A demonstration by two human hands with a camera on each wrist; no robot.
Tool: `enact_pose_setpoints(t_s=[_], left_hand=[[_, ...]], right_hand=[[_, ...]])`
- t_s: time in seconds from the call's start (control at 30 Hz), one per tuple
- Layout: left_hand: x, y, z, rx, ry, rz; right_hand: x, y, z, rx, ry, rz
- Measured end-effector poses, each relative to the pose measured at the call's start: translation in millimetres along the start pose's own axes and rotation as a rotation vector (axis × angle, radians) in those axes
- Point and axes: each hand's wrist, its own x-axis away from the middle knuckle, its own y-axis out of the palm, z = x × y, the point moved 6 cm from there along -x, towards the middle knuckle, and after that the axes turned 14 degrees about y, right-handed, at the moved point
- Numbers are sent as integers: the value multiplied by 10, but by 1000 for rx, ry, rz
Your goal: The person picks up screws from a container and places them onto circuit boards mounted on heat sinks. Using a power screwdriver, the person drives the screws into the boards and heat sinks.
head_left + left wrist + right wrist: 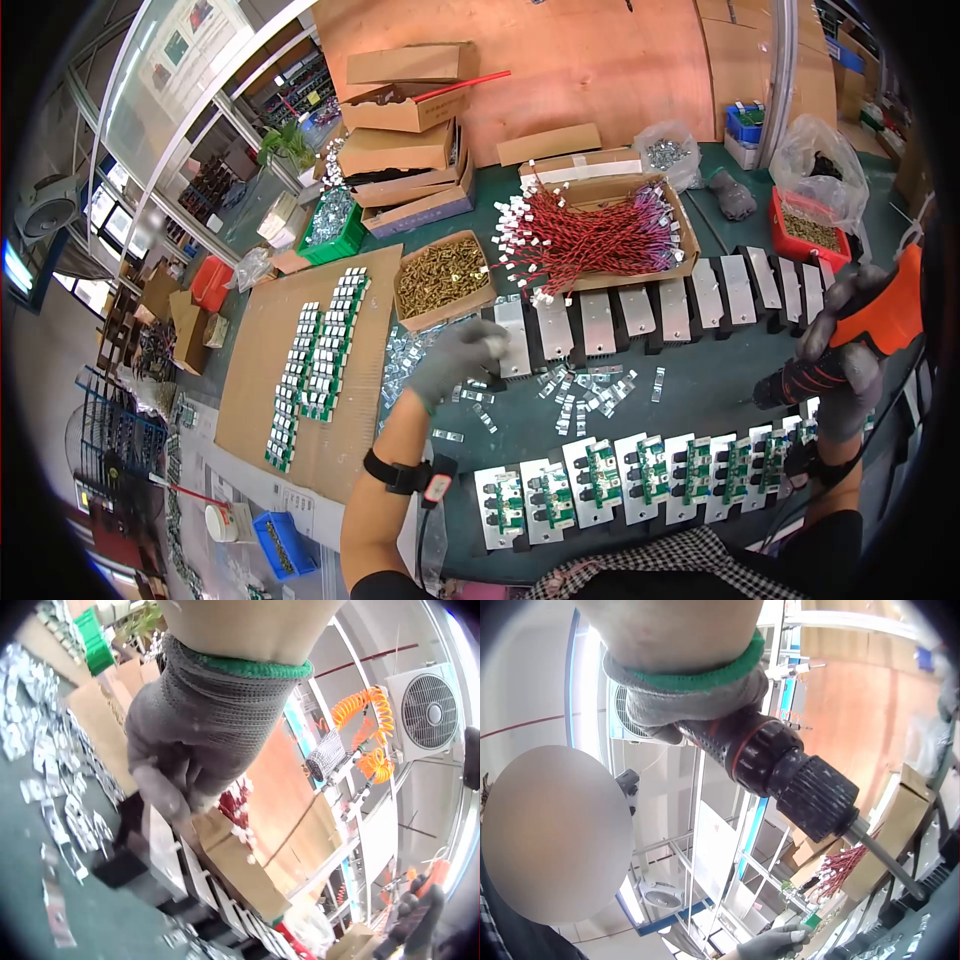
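Observation:
The gloved left hand [455,362] [202,731] has its bent fingers and thumb close together at the leftmost silver plate [513,340] [163,851] of the upper row; whether they pinch anything is hidden. At the right, the gloved right hand [850,370] [694,705] grips an orange and black power driver [885,305] [780,765]. Its long metal bit [889,864] points down toward the black finned blocks in the right wrist view. Small metal clips [600,390] [56,825] lie loose below the upper row.
A lower row of plates carries green circuit boards [645,470]. Behind the upper row stand a box of brass parts [440,280] and a box of red wires [690,245]. More boards [325,350] lie on cardboard [250,350] at the left; a red bin [840,250] stands at the right.

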Motion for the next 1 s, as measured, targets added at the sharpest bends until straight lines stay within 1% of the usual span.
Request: enact_pose_setpoints(t_s=[0.07,0.13,0.23,0.33,0.37,0.4,0.47,0.5,0.6,0.7,0.8,0.9,1.0], left_hand=[[-158,-459,-69,-232,150,284],[-454,-866,-229,-531,193,396],[-758,-799,-21,-1297,199,350],[-960,-864,-36,-1283,-84,276],[-1029,-904,-117,-1275,-64,295],[-1029,-876,-175,-1249,-65,270],[-985,-901,-122,-1222,-62,254],[-969,-881,-117,-1271,-58,268],[-1035,-935,-168,-1160,-28,370],[-1086,-974,-209,-1166,10,428],[-1049,-1014,-212,-1052,-53,425],[-984,-906,-150,-1201,-2,405],[-947,-883,-140,-1185,9,331]], right_hand=[[26,51,-2,-3,16,-2],[43,96,27,-30,18,-20],[31,119,59,-25,-8,-45],[27,96,56,18,-28,-17],[29,129,12,40,-26,7],[65,160,-20,63,-22,32],[99,160,-13,50,-34,28],[109,116,-3,48,-43,15],[127,74,-9,53,-66,10],[134,62,-10,53,-41,3],[140,-20,27,31,-28,-40],[111,20,64,7,-57,-18],[87,40,133,13,-7,-5]])
